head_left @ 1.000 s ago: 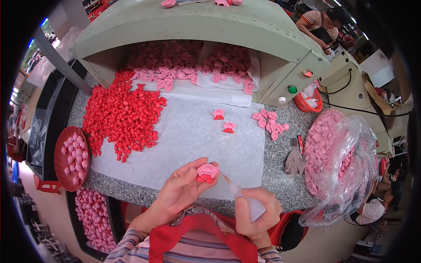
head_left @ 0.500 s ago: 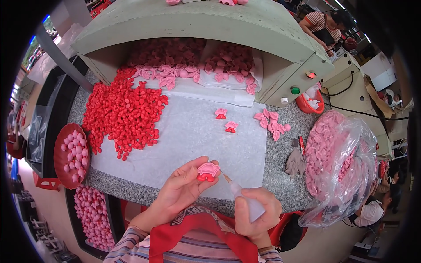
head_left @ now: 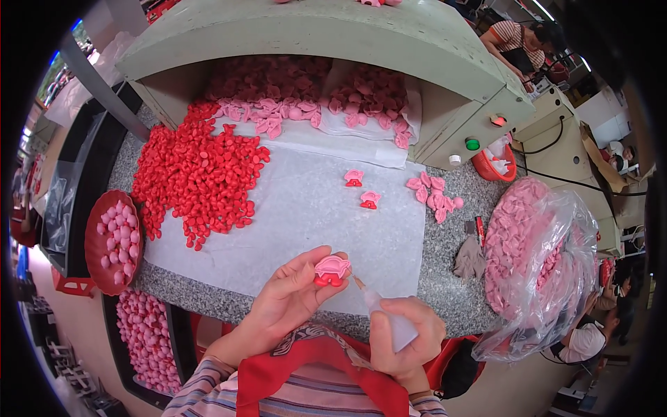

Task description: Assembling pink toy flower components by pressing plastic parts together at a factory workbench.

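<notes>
Between the thumb and fingers of my left hand (head_left: 292,288) is a small pink and red plastic figure piece (head_left: 331,270), its red part toward me. My right hand (head_left: 410,333) is closed round a translucent glue bottle (head_left: 397,323), whose thin brownish tip (head_left: 359,282) points at the figure piece's right side; I cannot tell whether it touches. Beyond my hands, two similar pink and red pieces (head_left: 369,200) lie on the white sheet (head_left: 292,208). To their right is a small group of loose pink parts (head_left: 435,194).
A heap of red parts (head_left: 198,177) covers the sheet's left. Behind stands a grey-green machine (head_left: 313,31) with pink parts inside. A red bowl of pink balls (head_left: 90,243) is at left; a plastic bag (head_left: 556,271) of pink parts lies right. Another person (head_left: 517,45) sits far right.
The view has shifted very slightly. Both hands keep nearly the same pose, with the figure piece and the bottle tip still close together.
</notes>
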`<act>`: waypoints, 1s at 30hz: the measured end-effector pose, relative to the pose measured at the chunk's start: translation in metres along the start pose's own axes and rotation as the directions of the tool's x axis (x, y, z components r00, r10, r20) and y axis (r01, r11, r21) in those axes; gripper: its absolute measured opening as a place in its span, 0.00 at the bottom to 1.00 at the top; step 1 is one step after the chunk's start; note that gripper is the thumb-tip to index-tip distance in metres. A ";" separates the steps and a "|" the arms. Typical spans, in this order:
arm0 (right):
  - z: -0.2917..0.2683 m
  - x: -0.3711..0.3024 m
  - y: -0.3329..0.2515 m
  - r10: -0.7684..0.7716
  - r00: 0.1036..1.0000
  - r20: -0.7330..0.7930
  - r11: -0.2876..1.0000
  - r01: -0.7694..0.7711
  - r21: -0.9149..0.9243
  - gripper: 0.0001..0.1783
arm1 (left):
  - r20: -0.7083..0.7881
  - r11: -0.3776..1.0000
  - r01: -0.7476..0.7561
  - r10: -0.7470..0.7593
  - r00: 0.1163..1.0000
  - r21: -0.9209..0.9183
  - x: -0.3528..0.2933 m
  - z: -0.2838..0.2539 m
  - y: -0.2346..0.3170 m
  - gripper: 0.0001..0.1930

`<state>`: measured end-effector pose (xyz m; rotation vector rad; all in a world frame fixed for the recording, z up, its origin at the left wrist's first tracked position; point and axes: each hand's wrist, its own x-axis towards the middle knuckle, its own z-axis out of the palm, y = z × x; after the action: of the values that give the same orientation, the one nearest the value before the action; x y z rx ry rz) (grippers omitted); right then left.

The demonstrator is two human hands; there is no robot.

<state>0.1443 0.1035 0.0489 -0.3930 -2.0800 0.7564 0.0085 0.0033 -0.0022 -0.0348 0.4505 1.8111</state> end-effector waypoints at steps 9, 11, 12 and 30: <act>0.007 0.001 -0.003 -0.053 0.997 0.051 0.998 0.054 -0.011 0.14 | 0.025 0.998 -0.062 0.062 0.998 -0.006 0.002 -0.005 -0.001 0.16; 0.007 0.001 -0.003 -0.052 0.998 0.045 0.999 0.052 -0.012 0.14 | 0.021 0.998 -0.058 0.058 0.998 -0.005 0.002 -0.005 -0.001 0.16; 0.007 0.001 -0.003 -0.051 0.998 0.037 0.999 0.052 -0.013 0.14 | 0.018 0.999 -0.053 0.053 0.998 -0.003 0.002 -0.004 -0.001 0.16; 0.000 -0.001 -0.005 -0.037 0.998 0.054 0.998 0.034 0.053 0.15 | -0.030 1.000 -0.007 0.007 1.000 0.003 0.001 0.004 -0.001 0.19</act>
<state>0.1452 0.0995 0.0512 -0.3089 -2.1081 0.8058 0.0095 0.0060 0.0010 -0.0590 0.4750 1.8190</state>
